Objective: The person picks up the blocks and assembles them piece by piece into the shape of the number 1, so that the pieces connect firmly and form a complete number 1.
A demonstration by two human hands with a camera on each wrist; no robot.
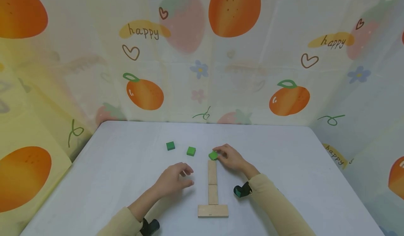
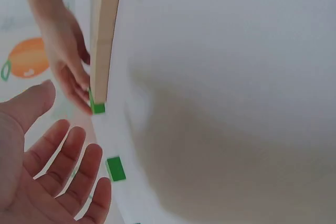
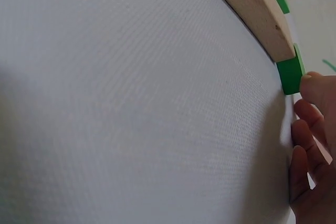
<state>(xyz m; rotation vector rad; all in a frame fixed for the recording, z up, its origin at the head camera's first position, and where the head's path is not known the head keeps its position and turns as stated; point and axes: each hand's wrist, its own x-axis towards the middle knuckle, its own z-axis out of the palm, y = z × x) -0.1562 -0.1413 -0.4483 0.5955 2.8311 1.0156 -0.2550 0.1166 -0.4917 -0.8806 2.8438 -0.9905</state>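
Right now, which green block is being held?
The rightmost green block, at the far end of the wooden planks: the right hand pinches it; the other two blocks lie untouched.

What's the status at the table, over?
Right hand pinches green block at wooden row's far end. Left hand empty, fingers relaxed. No obstruction seen.

Back cloth [image 1: 233,53], behind table [image 1: 126,152]: we read "happy" twice.
Side cloth [image 1: 369,123], right of table: we read "happy" once.
Wooden plank [image 1: 213,209], on table: mark we cannot read.

plank column [image 1: 213,180]: matt wood | green block [image 1: 213,155] touching column: smooth | tabletop [image 1: 126,152] beneath column: finely textured | backdrop [image 1: 176,71] behind column: creased cloth
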